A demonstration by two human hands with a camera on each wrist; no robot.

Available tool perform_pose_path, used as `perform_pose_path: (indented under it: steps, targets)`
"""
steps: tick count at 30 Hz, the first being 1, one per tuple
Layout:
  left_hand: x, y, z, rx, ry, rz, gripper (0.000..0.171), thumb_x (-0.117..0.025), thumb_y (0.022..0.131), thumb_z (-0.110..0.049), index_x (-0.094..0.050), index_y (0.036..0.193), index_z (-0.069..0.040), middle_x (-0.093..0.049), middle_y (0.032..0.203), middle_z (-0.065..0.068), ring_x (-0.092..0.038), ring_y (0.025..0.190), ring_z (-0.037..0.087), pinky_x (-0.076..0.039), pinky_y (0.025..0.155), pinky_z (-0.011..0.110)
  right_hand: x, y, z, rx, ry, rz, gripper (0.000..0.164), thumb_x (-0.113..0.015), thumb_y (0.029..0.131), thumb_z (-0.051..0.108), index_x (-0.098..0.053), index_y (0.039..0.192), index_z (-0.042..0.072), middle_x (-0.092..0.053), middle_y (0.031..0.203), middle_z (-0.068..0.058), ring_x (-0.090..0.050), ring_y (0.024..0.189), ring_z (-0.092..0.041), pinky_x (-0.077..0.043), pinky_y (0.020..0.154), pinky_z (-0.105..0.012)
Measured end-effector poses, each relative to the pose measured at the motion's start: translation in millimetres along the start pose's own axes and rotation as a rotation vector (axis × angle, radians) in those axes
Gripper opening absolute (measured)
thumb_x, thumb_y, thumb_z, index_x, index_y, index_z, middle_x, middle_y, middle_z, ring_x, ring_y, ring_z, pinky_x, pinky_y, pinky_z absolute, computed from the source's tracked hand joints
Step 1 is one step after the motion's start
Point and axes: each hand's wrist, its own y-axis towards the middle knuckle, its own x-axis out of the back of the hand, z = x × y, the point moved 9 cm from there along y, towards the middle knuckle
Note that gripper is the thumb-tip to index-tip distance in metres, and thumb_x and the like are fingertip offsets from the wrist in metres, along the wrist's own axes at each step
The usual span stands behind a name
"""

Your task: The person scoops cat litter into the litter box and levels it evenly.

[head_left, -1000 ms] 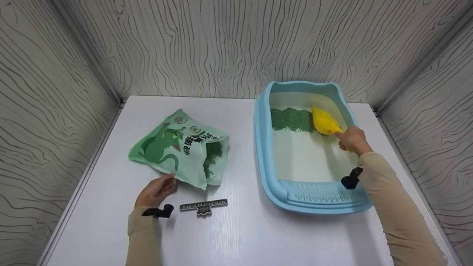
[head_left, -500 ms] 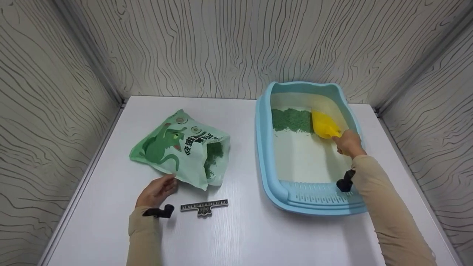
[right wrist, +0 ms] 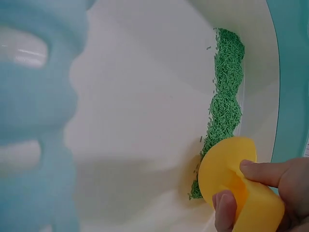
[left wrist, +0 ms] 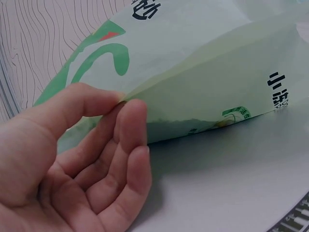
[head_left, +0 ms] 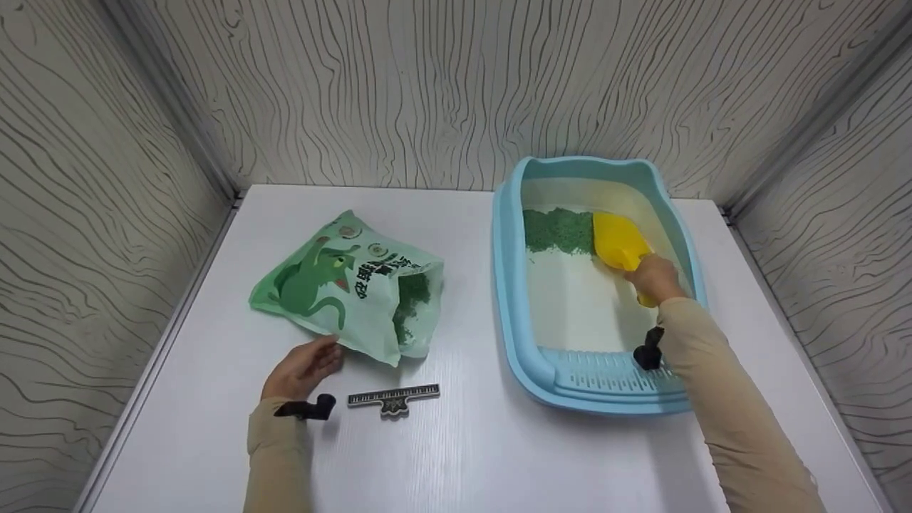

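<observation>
My right hand (head_left: 655,278) grips the handle of a yellow scoop (head_left: 618,239) inside a blue litter box (head_left: 507,285). The scoop's blade lies over the right end of a strip of green cat litter (head_left: 559,229) along the box's far side. In the right wrist view the thumb presses along the scoop (right wrist: 224,159) and the litter shows as small pellets (right wrist: 224,106). At the left, my left hand (head_left: 303,367) pinches the lower edge of a pale green litter bag (head_left: 370,306) between thumb and forefinger. This bag lies on its side, its mouth facing right with green pellets inside.
A dark ruler-like clip (head_left: 393,399) with a scalloped handle lies on the white table (head_left: 456,456), just right of my left wrist. Wood-grain panels (head_left: 399,92) stand behind and at both sides. The box's near end has a slotted step (head_left: 598,370).
My right hand has moved left with the scoop, whose blade now covers more of the litter's right end. The left hand and the bag have stayed in place.
</observation>
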Motion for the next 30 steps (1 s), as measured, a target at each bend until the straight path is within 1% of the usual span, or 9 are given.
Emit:
perform_pose_path:
  steps: [1,3,7,12,17,21,25,28,30]
  targets:
    - [-0.3,0.1,0.1,0.0,0.001,0.002,0.012,-0.07,0.087,-0.017,-0.065,0.094,-0.008,-0.068,0.079,0.0,-0.065,0.079,0.011,-0.055,0.078,0.026,-2,-1,2,0.007,-0.005,0.01,0.055,-0.05,0.1,0.022,-0.031,0.137,-0.014,-0.043,0.117,-0.024,-0.049,0.099,-0.032,-0.045,0.107,-0.048]
    - [-1.2,-0.5,-0.8,0.001,-0.008,0.007,0.011,-0.07,0.086,-0.017,-0.065,0.093,-0.009,-0.069,0.079,0.0,-0.065,0.079,0.011,-0.055,0.078,0.026,-5,-2,5,0.021,-0.009,0.024,0.054,-0.05,0.1,0.022,-0.033,0.137,-0.014,-0.043,0.118,-0.025,-0.048,0.1,-0.033,-0.044,0.107,-0.048]
    - [-1.6,-0.8,-1.8,0.004,-0.013,0.012,0.01,-0.071,0.086,-0.017,-0.066,0.091,-0.01,-0.069,0.079,0.0,-0.065,0.079,0.011,-0.055,0.077,0.026,-10,0,11,0.044,-0.029,0.031,0.051,-0.049,0.1,0.022,-0.035,0.132,-0.014,-0.044,0.108,-0.021,-0.05,0.094,-0.03,-0.047,0.102,-0.045]
    - [-1.1,-0.5,-1.7,0.009,-0.009,0.009,0.007,-0.069,0.087,-0.016,-0.066,0.089,-0.01,-0.069,0.077,-0.001,-0.065,0.078,0.01,-0.055,0.077,0.026,-16,3,19,0.04,-0.043,0.02,0.047,-0.049,0.1,0.021,-0.037,0.132,-0.012,-0.046,0.108,-0.019,-0.05,0.096,-0.03,-0.046,0.104,-0.046]
    - [-4.2,0.2,-2.5,0.004,-0.015,0.029,0.005,-0.068,0.087,-0.015,-0.065,0.087,-0.011,-0.069,0.076,-0.001,-0.066,0.077,0.01,-0.056,0.077,0.026,-22,4,32,0.072,-0.076,0.001,0.047,-0.049,0.099,0.021,-0.04,0.13,-0.013,-0.047,0.109,-0.021,-0.05,0.096,-0.03,-0.047,0.103,-0.045]
    - [-4.6,-0.5,-2.0,0.013,-0.005,0.034,0.006,-0.068,0.088,-0.016,-0.064,0.088,-0.011,-0.068,0.076,-0.002,-0.065,0.076,0.008,-0.055,0.075,0.023,-26,1,44,0.127,-0.108,-0.024,0.044,-0.051,0.098,0.021,-0.044,0.125,-0.013,-0.049,0.1,-0.018,-0.052,0.091,-0.028,-0.05,0.094,-0.041]
    - [-3.7,-1.5,-0.8,0.026,-0.003,0.028,0.007,-0.068,0.088,-0.016,-0.064,0.088,-0.011,-0.068,0.077,-0.002,-0.064,0.077,0.008,-0.055,0.075,0.022,-29,-1,55,0.171,-0.127,-0.059,0.04,-0.054,0.097,0.021,-0.047,0.119,-0.011,-0.048,0.09,-0.012,-0.051,0.085,-0.025,-0.048,0.083,-0.036]
    - [-2.8,-1.5,-0.6,0.026,-0.01,0.027,0.007,-0.069,0.087,-0.016,-0.064,0.088,-0.011,-0.068,0.077,-0.002,-0.065,0.077,0.008,-0.055,0.076,0.023,-35,-1,61,0.18,-0.11,-0.044,0.039,-0.055,0.096,0.022,-0.048,0.118,-0.01,-0.046,0.086,-0.01,-0.051,0.08,-0.022,-0.045,0.076,-0.03]
    - [-3.1,-1.3,-1.0,0.023,-0.014,0.036,0.006,-0.068,0.088,-0.016,-0.064,0.087,-0.011,-0.068,0.076,-0.002,-0.065,0.076,0.008,-0.055,0.076,0.023,-39,-2,65,0.178,-0.105,-0.016,0.039,-0.055,0.097,0.023,-0.049,0.118,-0.009,-0.047,0.085,-0.009,-0.052,0.075,-0.02,-0.044,0.071,-0.026]
